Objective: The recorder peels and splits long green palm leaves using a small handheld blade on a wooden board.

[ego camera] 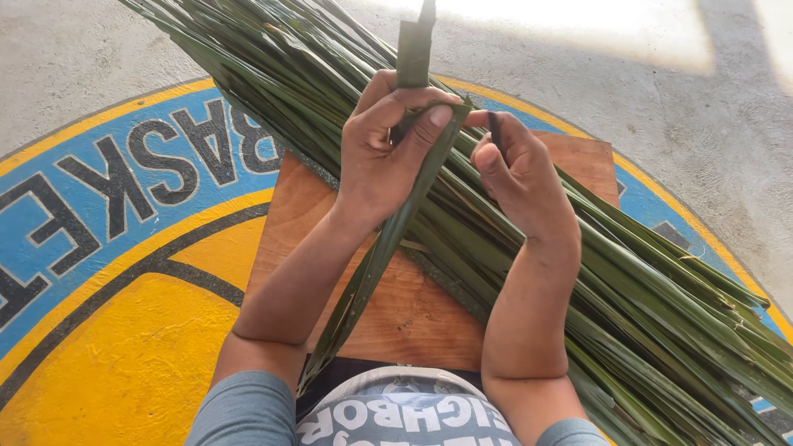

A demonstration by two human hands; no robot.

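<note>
My left hand [388,140] grips a long green palm leaf strip [388,239] that runs from the top of the view down toward my lap. Thumb and fingers pinch the strip where it is folded. My right hand [520,177] sits just to the right, fingers curled around a thin dark tool [494,128] whose kind I cannot tell, its tip close to the leaf. Both hands hover over a big bundle of green palm leaves [628,306] lying diagonally across a brown wooden board [396,314].
The board rests on a concrete floor [677,124] painted with a yellow and blue round emblem [124,330] with dark letters. The leaf bundle stretches from the top left to the bottom right. Bright sunlight falls at the top.
</note>
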